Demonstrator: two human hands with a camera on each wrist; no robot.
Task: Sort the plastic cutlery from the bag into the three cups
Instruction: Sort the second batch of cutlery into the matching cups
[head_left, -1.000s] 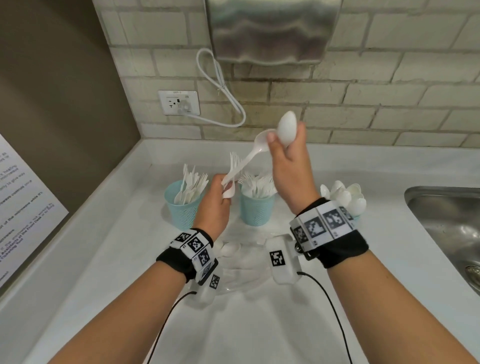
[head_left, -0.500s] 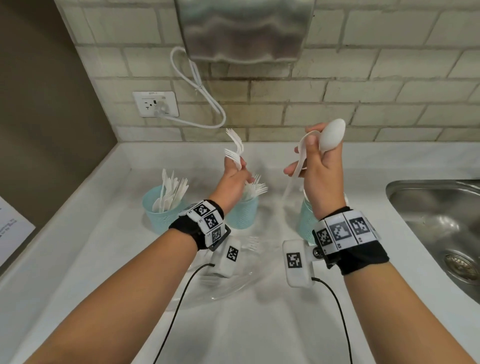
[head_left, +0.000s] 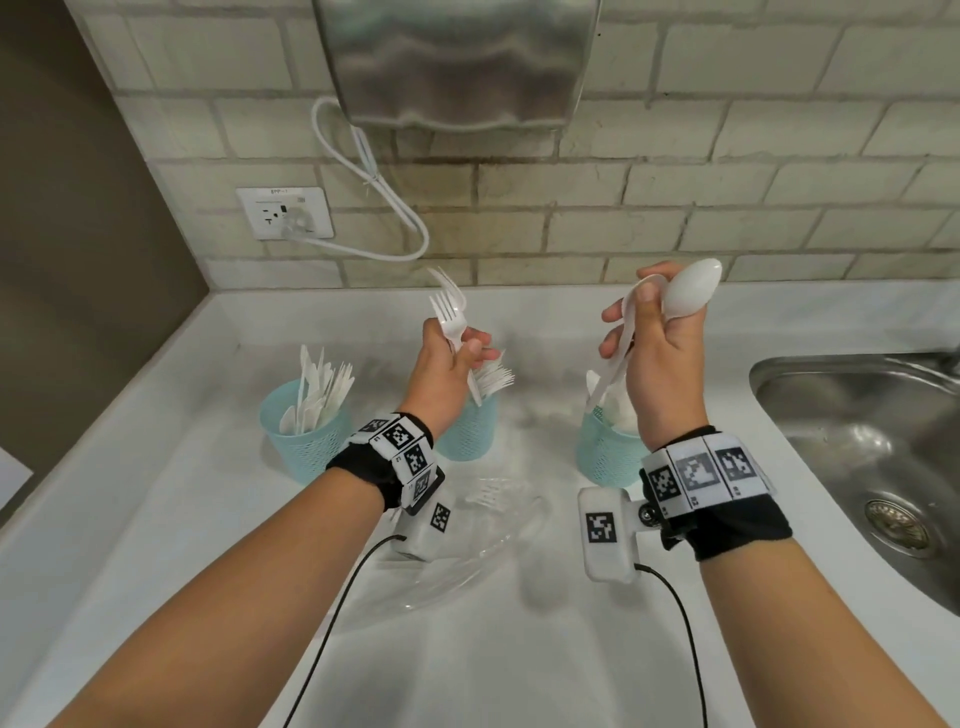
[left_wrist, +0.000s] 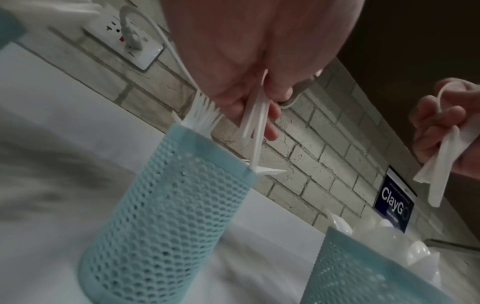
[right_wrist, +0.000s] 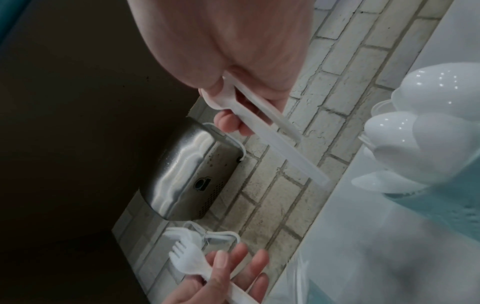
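My left hand (head_left: 454, 353) grips white plastic forks (head_left: 449, 306) upright, tines up, their handles (left_wrist: 255, 121) hanging just above the middle teal mesh cup (head_left: 467, 431), which holds forks. My right hand (head_left: 657, 345) grips two white spoons (head_left: 691, 288), bowls up, handles (right_wrist: 275, 135) slanting down over the right teal cup (head_left: 605, 452) full of spoons (right_wrist: 426, 131). The left teal cup (head_left: 306, 436) holds knives. A clear plastic bag (head_left: 483, 530) with a little cutlery left in it lies on the white counter (head_left: 493, 649) between my wrists.
A steel sink (head_left: 878, 447) is sunk into the counter at the right. A brick wall with a socket (head_left: 285, 213), a white cable and a steel dispenser (head_left: 457, 62) backs the counter. A dark wall closes the left side.
My hands have come apart: the left carried the forks over the middle cup, the right carried the spoons rightward over the right cup. The view has shifted right.
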